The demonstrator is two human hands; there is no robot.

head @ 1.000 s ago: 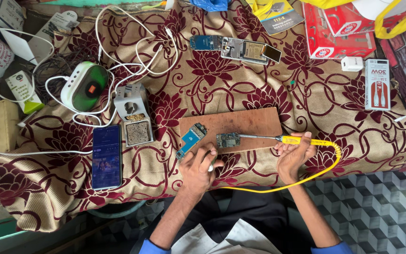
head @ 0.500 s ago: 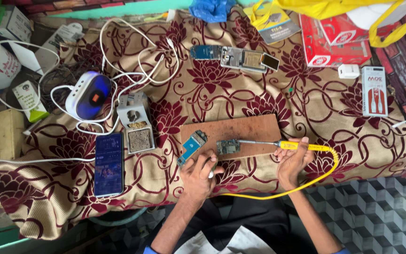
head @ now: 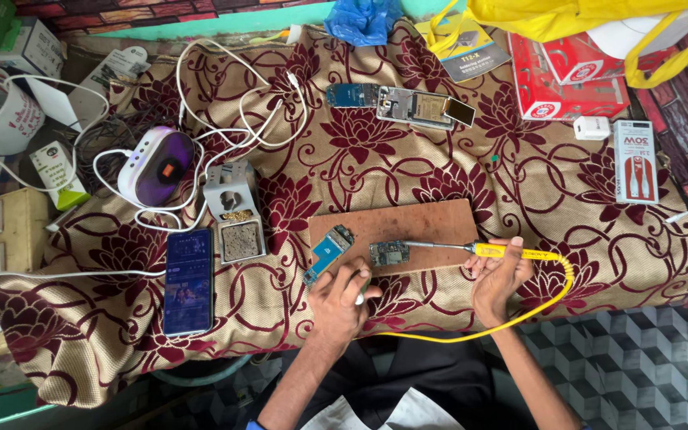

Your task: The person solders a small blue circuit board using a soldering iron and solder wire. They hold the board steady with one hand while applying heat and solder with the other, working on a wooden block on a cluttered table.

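A brown wooden board [head: 408, 223] lies on the floral cloth near the table's front edge. On it rest a small circuit board [head: 389, 253] and a blue circuit board [head: 329, 252] that overhangs its left corner. My right hand [head: 500, 277] grips a yellow-handled soldering iron [head: 511, 252] whose metal tip reaches left to the small circuit board. Its yellow cord [head: 519, 314] loops down off the table edge. My left hand [head: 342, 296] sits just below the board, fingers curled around a small white object, close under the blue circuit board.
A dark smartphone [head: 189, 280] lies at the left, next to a grey iron stand with a sponge tray [head: 234, 211]. A white-purple gadget [head: 154, 166] with tangled white cables, a disassembled phone [head: 408, 105], red boxes [head: 575, 76], a white charger [head: 591, 127] and a blister pack [head: 635, 161] sit around.
The view has shifted slightly downward, so things sit lower in frame. My hands and the soldering iron keep nearly the same position at the small circuit board.
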